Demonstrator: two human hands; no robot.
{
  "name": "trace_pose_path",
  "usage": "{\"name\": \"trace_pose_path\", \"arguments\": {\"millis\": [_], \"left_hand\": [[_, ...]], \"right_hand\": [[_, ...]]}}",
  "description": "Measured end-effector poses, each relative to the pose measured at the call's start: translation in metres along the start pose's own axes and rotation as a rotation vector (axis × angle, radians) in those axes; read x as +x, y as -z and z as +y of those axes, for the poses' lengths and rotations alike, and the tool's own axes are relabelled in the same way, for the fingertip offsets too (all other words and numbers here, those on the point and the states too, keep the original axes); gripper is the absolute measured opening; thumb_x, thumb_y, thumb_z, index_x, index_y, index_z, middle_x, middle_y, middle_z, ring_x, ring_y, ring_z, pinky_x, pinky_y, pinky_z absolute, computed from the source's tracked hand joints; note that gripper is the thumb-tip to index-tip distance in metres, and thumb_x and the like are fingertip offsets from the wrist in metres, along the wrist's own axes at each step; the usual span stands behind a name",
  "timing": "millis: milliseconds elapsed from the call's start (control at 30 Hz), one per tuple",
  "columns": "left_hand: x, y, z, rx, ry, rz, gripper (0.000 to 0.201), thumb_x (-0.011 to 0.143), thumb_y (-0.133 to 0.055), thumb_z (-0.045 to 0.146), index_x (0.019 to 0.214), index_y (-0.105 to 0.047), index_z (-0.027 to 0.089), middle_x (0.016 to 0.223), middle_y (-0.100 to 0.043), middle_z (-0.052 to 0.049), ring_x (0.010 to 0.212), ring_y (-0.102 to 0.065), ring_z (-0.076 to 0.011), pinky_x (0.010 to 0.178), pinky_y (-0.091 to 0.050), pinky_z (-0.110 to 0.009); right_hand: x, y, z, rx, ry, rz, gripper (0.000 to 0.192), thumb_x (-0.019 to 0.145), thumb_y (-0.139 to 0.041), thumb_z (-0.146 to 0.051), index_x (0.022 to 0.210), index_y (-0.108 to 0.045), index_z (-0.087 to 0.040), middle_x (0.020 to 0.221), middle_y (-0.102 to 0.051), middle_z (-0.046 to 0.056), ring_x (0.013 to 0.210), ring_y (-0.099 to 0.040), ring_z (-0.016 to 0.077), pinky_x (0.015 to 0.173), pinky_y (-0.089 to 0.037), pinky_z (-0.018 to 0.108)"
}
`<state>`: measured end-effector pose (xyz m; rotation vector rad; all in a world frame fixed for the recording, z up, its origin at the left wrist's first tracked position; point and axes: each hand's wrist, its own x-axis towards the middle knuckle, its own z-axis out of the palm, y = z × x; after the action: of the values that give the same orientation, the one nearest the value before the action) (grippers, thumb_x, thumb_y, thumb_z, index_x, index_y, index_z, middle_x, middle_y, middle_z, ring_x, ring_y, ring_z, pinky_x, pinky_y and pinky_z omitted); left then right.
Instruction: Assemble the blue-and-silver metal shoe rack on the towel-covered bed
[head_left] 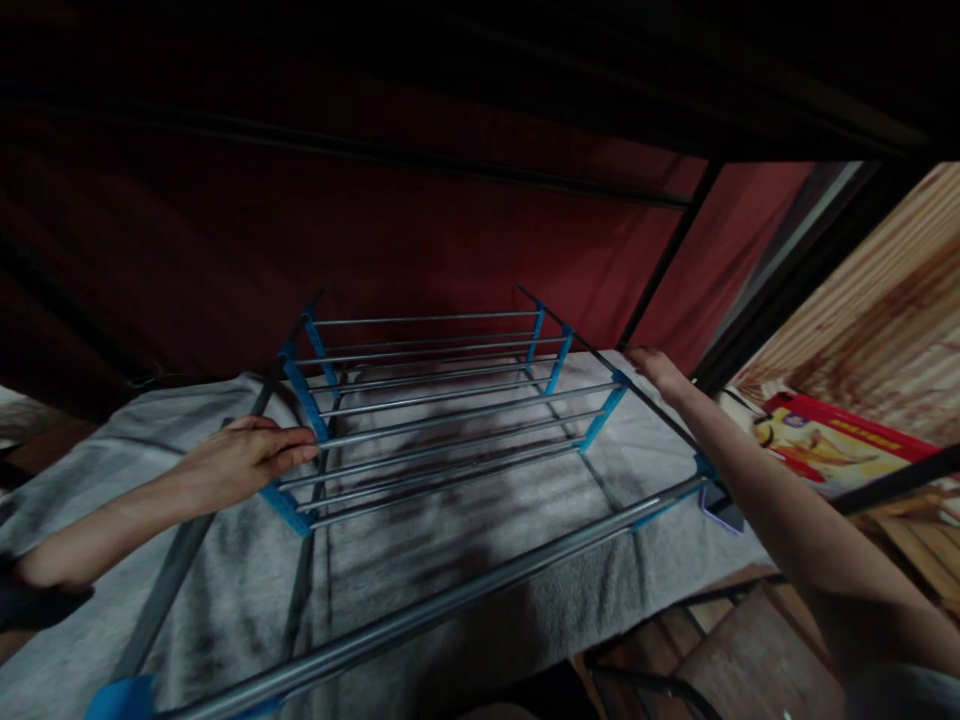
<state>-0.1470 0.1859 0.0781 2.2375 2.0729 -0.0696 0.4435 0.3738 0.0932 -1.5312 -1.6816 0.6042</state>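
A rack (480, 430) of thin metal tubes, dark side posts and blue plastic brackets, looking like a shoe rack, lies across grey cloth. At its left side, my left hand (251, 460) is closed on it, thumb and fingers by a blue bracket (304, 395) and the end of a tube. My right hand (656, 370) is at the far right side post, beside another blue bracket (606, 412); its fingers look curled over the rack's side, partly hidden. A thicker tube pair (450, 600) crosses the near end, with a blue corner piece (124, 697) at lower left.
Grey cloth (202, 610) covers the surface under the rack. Behind hangs dark red fabric (375, 240) on a dark frame. To the right are a red and yellow box (832, 440), a phone-like object (724, 508) at the cloth's edge, and a chair (757, 660).
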Motion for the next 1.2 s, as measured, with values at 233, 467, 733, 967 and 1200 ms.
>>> {"name": "trace_pose_path", "arguments": {"millis": [233, 467, 733, 967, 1200], "left_hand": [[0.001, -0.005, -0.004, 0.021, 0.015, 0.024, 0.063, 0.088, -0.031, 0.059, 0.124, -0.070, 0.025, 0.109, -0.072, -0.009, 0.115, -0.055, -0.0323, 0.097, -0.044, -0.042], [0.002, -0.007, -0.006, 0.014, -0.005, 0.061, 0.067, 0.085, -0.031, 0.063, 0.121, -0.072, 0.024, 0.105, -0.072, -0.009, 0.114, -0.057, -0.0323, 0.097, -0.045, -0.042], [0.000, -0.005, -0.008, 0.026, -0.053, 0.060, 0.064, 0.086, -0.030, 0.064, 0.116, -0.073, 0.029, 0.092, -0.071, -0.007, 0.104, -0.060, -0.0309, 0.095, -0.046, -0.040], [0.000, -0.005, -0.006, 0.027, -0.003, 0.039, 0.064, 0.086, -0.029, 0.064, 0.118, -0.073, 0.029, 0.102, -0.073, -0.007, 0.111, -0.058, -0.0340, 0.095, -0.046, -0.044], [-0.002, -0.002, -0.004, -0.007, 0.035, 0.047, 0.067, 0.082, -0.031, 0.064, 0.119, -0.073, 0.026, 0.107, -0.072, -0.008, 0.112, -0.058, -0.0330, 0.096, -0.046, -0.043]], "right_hand": [[-0.005, -0.017, 0.017, 0.466, -0.493, -0.141, 0.029, 0.101, -0.040, -0.029, 0.088, -0.063, -0.016, 0.076, -0.069, 0.006, 0.063, -0.065, 0.0124, 0.065, -0.058, 0.023], [-0.002, -0.012, 0.023, 0.491, -0.516, -0.201, 0.022, 0.098, -0.045, -0.022, 0.095, -0.066, -0.014, 0.072, -0.069, 0.004, 0.061, -0.065, 0.0120, 0.059, -0.057, 0.021], [0.001, -0.014, 0.026, 0.417, -0.473, -0.186, 0.019, 0.093, -0.052, -0.026, 0.096, -0.068, -0.016, 0.075, -0.071, 0.004, 0.064, -0.064, 0.0131, 0.063, -0.056, 0.023], [0.001, -0.015, 0.026, 0.354, -0.456, -0.204, 0.021, 0.093, -0.050, -0.029, 0.094, -0.067, -0.018, 0.071, -0.069, 0.003, 0.064, -0.062, 0.0137, 0.061, -0.052, 0.023], [0.004, -0.015, 0.030, 0.327, -0.433, -0.201, 0.017, 0.088, -0.061, -0.033, 0.093, -0.068, -0.018, 0.070, -0.065, 0.002, 0.063, -0.057, 0.0124, 0.062, -0.052, 0.023]]}}
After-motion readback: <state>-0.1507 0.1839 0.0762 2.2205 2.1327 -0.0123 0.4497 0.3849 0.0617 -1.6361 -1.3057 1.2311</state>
